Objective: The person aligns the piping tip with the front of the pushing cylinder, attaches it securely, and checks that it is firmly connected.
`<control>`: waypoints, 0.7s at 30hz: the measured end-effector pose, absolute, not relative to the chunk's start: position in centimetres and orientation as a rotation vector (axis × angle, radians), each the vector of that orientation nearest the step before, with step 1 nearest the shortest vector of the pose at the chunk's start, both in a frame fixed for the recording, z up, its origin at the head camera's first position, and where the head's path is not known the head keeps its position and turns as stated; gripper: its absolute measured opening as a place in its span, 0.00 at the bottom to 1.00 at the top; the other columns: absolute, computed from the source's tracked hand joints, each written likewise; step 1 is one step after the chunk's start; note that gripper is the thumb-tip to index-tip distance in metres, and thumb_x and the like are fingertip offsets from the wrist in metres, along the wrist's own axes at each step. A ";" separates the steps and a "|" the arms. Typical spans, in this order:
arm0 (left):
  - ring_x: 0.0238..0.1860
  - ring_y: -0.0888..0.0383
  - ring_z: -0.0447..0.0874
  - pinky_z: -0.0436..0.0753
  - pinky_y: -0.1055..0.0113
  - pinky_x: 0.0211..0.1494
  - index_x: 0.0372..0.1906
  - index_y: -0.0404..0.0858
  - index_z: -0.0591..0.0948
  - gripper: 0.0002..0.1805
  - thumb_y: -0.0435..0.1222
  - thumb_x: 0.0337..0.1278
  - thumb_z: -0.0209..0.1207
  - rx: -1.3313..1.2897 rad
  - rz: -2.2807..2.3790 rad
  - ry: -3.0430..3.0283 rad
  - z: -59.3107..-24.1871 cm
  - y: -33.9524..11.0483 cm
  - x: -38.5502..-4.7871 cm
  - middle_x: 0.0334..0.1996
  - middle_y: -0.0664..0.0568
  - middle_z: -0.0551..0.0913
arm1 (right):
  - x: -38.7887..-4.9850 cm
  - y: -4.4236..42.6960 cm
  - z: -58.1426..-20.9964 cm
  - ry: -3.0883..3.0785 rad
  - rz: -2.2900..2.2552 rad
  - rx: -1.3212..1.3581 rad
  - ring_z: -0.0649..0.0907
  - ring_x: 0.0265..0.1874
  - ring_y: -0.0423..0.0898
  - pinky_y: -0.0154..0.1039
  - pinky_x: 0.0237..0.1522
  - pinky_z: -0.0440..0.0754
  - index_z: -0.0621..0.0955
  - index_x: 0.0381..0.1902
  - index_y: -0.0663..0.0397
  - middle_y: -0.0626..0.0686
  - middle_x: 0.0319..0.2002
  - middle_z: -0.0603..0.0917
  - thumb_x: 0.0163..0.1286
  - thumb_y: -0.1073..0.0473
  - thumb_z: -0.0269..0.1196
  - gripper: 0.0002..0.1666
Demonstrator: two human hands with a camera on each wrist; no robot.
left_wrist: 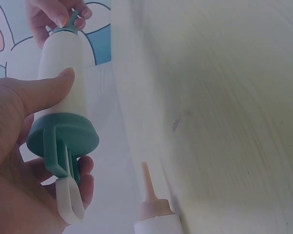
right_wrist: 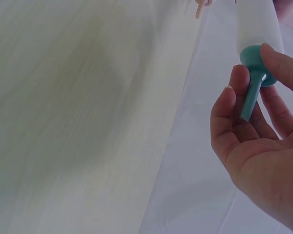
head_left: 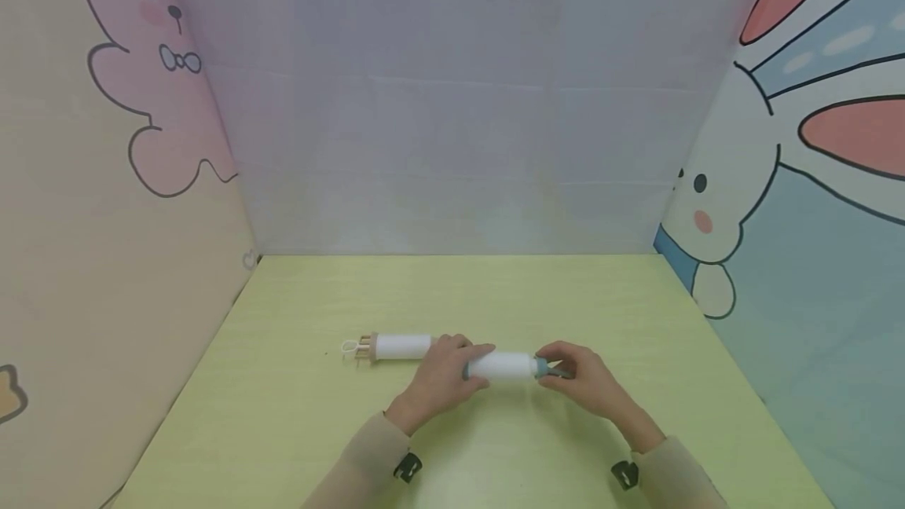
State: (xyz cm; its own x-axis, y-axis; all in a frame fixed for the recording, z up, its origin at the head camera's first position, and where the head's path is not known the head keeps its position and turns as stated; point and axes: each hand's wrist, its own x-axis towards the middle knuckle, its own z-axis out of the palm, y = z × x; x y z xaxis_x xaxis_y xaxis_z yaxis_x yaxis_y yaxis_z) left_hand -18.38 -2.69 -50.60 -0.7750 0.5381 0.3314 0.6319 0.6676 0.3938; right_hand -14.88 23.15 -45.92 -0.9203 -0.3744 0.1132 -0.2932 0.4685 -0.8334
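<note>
A white syringe (head_left: 502, 365) with green ends is held level just above the table. My left hand (head_left: 441, 368) grips its barrel beside the green end cap (left_wrist: 63, 136), from which a plunger with a white ring sticks out. At the opposite end, my right hand (head_left: 583, 375) pinches the green nozzle cap (right_wrist: 253, 58), its narrow spout pointing between the fingers. Behind my left hand lies a second white syringe (head_left: 401, 346) with pinkish-tan ends. The left wrist view shows its tan nozzle (left_wrist: 154, 207); in the head view my hand hides that part.
The pale yellow table (head_left: 283, 430) has cartoon-printed panels on its left and right sides. A plain whitish sheet (head_left: 452, 100) hangs along the back edge.
</note>
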 end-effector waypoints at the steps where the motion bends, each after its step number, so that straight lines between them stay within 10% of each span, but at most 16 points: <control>1: 0.39 0.56 0.73 0.71 0.62 0.45 0.58 0.49 0.80 0.28 0.45 0.47 0.70 -0.957 -0.745 -2.694 -50.6 -2.7 -18.4 0.40 0.53 0.80 | -15.1 23.3 -46.4 2.616 -1.467 -0.596 0.83 0.36 0.57 0.42 0.37 0.81 0.78 0.47 0.68 0.64 0.45 0.81 0.59 0.70 0.67 0.17; 21: 0.40 0.56 0.71 0.70 0.62 0.45 0.58 0.52 0.80 0.27 0.47 0.49 0.69 -0.982 -0.765 -2.743 -50.6 -3.0 -18.5 0.42 0.55 0.79 | -16.1 24.1 -49.6 2.569 -1.542 -0.583 0.84 0.38 0.48 0.38 0.37 0.81 0.80 0.47 0.59 0.58 0.46 0.81 0.59 0.64 0.69 0.18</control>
